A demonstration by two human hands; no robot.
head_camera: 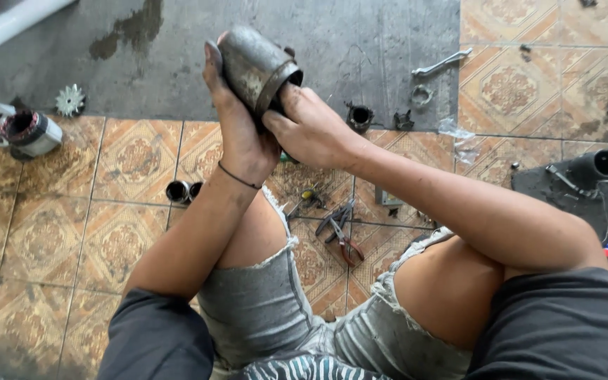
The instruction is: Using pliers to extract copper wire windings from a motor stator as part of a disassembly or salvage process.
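Observation:
I sit on a tiled floor with my knees up. My left hand (237,134) cradles a grimy steel cylindrical housing (255,67) from below and behind, raised over my knees. My right hand (311,127) grips the housing's open rim end, fingers partly tucked into or under it. The inside of the cylinder is hidden. A thin black band circles my left wrist.
Pliers (339,236) and a small screwdriver (309,197) lie between my legs. A motor part with windings (26,132) and a toothed fan disc (70,100) sit at left. Short metal sleeves (181,191), wrenches (442,62), small rings and a black case (599,176) surround me.

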